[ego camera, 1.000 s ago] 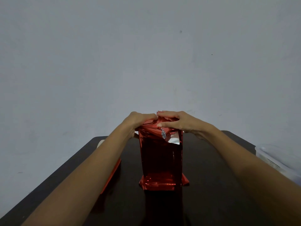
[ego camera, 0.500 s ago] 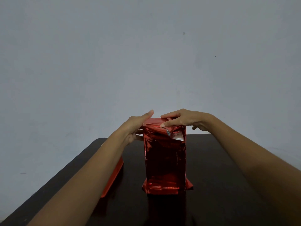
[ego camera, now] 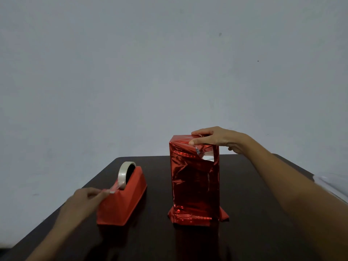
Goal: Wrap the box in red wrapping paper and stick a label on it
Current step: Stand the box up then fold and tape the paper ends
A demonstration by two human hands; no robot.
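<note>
A tall box wrapped in shiny red paper (ego camera: pixel 194 183) stands upright on the dark table (ego camera: pixel 244 213), with folded flaps sticking out at its base. My right hand (ego camera: pixel 216 138) presses the folded paper down on the box's top; a small silver gap shows just below the fingers. To the left sits a red tape dispenser (ego camera: pixel 122 200) carrying a roll of clear tape (ego camera: pixel 125 172). My left hand (ego camera: pixel 84 200) pinches the free end of the tape at the dispenser's front. No label is visible.
A pale translucent container (ego camera: pixel 331 183) sits at the table's right edge. A plain grey wall stands behind the table. The table's left edge runs diagonally close to my left forearm.
My left hand has left the box top and moved down-left to the tape dispenser, taking hold of the tape end. My right hand stays on the box's top fold. The view shifted left.
</note>
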